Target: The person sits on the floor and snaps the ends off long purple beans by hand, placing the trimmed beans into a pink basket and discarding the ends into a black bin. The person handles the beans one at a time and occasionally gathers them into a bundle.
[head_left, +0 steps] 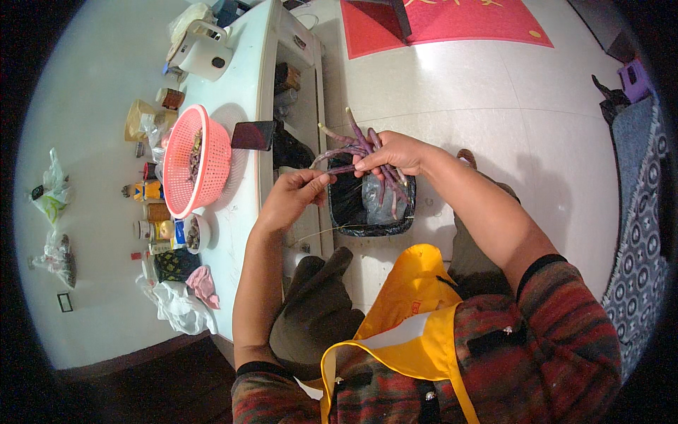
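Note:
A bunch of long purple bean pods (362, 132) is gripped in my right hand (397, 155), with ends sticking out on both sides of the fist. My left hand (299, 196) pinches the end of one purple pod (340, 170) between thumb and forefinger, while the right fingers hold its other part. Below both hands stands a bin lined with a black plastic bag (347, 199); some clear plastic (380, 204) lies inside it. To the left, a pink plastic colander (212, 175) on the counter holds small purple and greenish pieces (196, 159).
A smartphone (253, 135) lies at the edge of the white counter (238, 238). Behind the colander are jars, a small bowl (197, 233), plastic bags (177, 302) and a white appliance (204, 50). A red mat (466, 24) lies on the tiled floor; a patterned cloth (638, 254) hangs at right.

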Demonstrator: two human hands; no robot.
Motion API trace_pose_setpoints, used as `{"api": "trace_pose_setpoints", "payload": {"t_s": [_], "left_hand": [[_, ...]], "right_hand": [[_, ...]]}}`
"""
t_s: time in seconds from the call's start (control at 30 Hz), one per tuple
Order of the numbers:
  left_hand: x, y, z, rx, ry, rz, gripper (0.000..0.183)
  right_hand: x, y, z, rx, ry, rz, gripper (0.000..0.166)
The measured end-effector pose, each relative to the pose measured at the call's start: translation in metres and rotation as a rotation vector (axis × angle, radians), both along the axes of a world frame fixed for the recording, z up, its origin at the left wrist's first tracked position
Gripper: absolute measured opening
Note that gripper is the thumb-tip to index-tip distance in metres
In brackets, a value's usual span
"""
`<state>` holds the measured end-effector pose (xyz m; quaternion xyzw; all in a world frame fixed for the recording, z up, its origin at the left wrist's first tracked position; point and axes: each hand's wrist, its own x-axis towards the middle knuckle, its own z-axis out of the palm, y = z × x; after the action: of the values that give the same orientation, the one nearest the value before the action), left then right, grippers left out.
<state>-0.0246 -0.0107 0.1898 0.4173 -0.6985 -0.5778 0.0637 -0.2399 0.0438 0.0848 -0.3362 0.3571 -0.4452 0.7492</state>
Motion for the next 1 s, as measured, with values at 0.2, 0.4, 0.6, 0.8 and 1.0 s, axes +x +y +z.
{"api": "trace_pose_setpoints", "payload": {"t_s": [0.2, 0.4, 0.6, 0.8, 1.0], "left_hand": [[0.003, -0.003, -0.009, -0.272, -0.106, -0.051, 0.023], [0.007, -0.008, -0.017, -0.559, -0.284, -0.110, 0.020], [0.001, -0.009, -0.024, -0.957, -0.328, -0.175, 0.017], [-0.021, 0.005, -0.026, -1.126, -0.485, -0.142, 0.016], [-0.029, 0.020, -0.020, -1.003, -0.367, -0.202, 0.014]], "right_hand": [[0.000, 0.001, -0.005, -0.028, 0.020, -0.001, 0.025], [0.011, -0.001, -0.010, 0.004, 0.036, -0.022, 0.023], [0.017, 0.000, -0.011, 0.036, 0.048, -0.084, 0.019], [0.022, 0.001, -0.012, 0.069, 0.098, -0.224, 0.015], [0.011, -0.003, -0.014, 0.085, 0.126, -0.346, 0.013]]}}
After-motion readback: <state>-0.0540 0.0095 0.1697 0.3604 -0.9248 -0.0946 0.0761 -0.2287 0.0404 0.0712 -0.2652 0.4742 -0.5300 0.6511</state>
